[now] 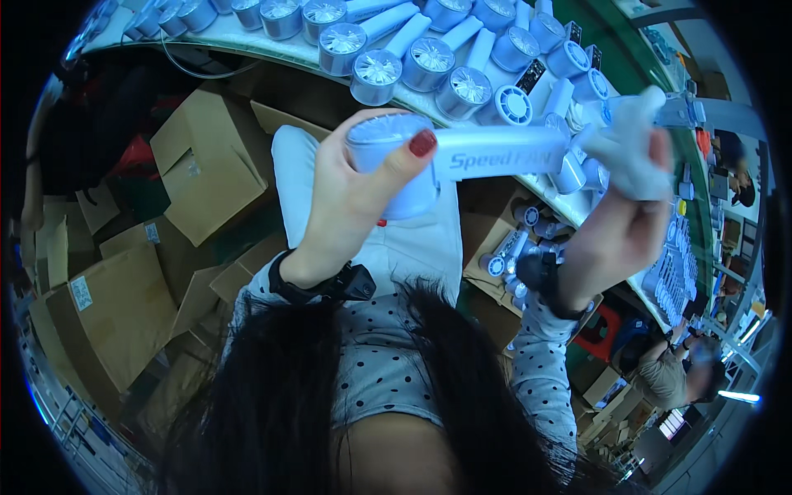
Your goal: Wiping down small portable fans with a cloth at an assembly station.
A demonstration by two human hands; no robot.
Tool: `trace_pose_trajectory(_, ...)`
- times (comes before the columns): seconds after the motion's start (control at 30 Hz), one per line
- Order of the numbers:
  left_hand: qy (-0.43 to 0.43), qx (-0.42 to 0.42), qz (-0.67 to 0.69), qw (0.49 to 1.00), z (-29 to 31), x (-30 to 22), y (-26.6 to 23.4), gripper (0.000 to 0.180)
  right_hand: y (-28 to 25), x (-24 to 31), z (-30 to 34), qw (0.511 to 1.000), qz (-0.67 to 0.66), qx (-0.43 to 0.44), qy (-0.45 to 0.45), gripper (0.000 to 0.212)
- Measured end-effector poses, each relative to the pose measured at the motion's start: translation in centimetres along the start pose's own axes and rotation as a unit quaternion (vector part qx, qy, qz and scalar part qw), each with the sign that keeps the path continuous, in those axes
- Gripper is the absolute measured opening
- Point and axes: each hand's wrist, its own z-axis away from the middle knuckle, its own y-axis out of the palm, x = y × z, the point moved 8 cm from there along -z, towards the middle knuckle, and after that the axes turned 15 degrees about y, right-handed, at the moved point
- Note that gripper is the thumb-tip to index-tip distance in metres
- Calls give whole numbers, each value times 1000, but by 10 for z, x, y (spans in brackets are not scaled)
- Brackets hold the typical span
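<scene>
A pale blue-white handheld fan is held up above my lap, its handle stretching to the right. My left hand wraps round its drum-shaped head, thumb pressed on the side. Clear crinkled film seems to cover the top of that head. My right hand grips a bunched white cloth near the handle's far end. Blur over the cloth and fingers hides whether the cloth touches the handle. Many similar fans lie on the table beyond my hands.
An open cardboard box with more fans stands at my right, below the table edge. Several brown boxes crowd the floor on the left. A red stool and another person are at the right.
</scene>
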Motion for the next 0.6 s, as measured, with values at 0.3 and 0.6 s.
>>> trace_pose_trajectory(0.3,433,66,-335,834,12,-74,-10,71,36,-25,-22,970,173,166,-32,41)
trace_pose_trajectory(0.6,661,-41,-559,498,46,-92,-4,38,137,-58,48,702,-444,364,421,30)
